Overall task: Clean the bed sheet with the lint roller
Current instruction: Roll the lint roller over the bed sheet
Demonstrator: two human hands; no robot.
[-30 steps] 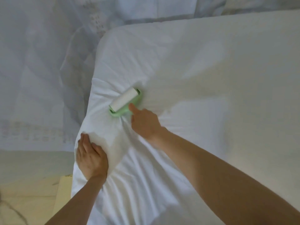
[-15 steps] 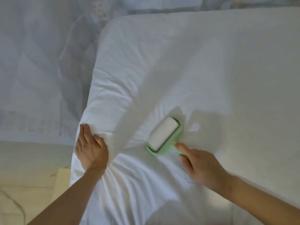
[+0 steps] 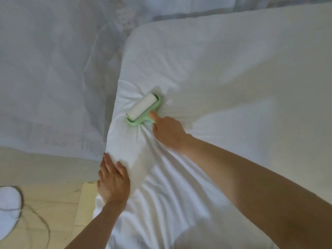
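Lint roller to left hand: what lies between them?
Only bed sheet, bunched into folds between the lint roller and the left hand; nothing else lies there in the head view.

One bed sheet (image 3: 233, 69). On it sits one lint roller (image 3: 142, 109), green with a single white roll. Two hands rest on the bed sheet: one left hand (image 3: 113, 180) and one right hand (image 3: 168, 132). Left of the bed sheet are one pale draped cloth (image 3: 45, 78), one round white object (image 3: 7, 205) and one thin cord (image 3: 47, 227).
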